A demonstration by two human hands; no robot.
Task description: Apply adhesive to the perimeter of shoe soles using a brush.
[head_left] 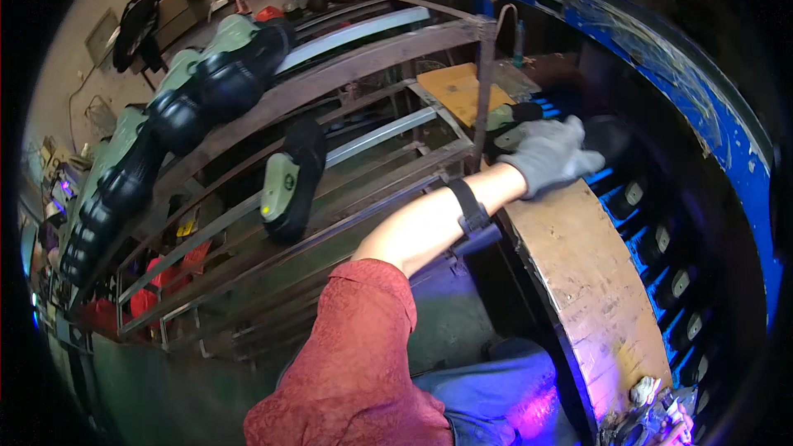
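Note:
My left hand [555, 155], in a grey glove, reaches across to the right over the end of the wooden ledge. Its fingers and thumb lie on either side of a dark rounded piece [610, 139], which looks like a black shoe or sole. Just beside the wrist lies a black shoe on a green last [504, 139], and a similar green-and-black one is behind it. At the lower right, finger-like shapes in purple light [679, 429] may be my right hand; they are too unclear to show their grip.
A metal rack [376, 62] on the left bears several black shoes on green lasts [235, 87]; one more [289, 182] lies lower down. Along the right, a blue-framed machine [661, 49] has black soles [658, 239] on blue slats. A wooden ledge [582, 256] borders them.

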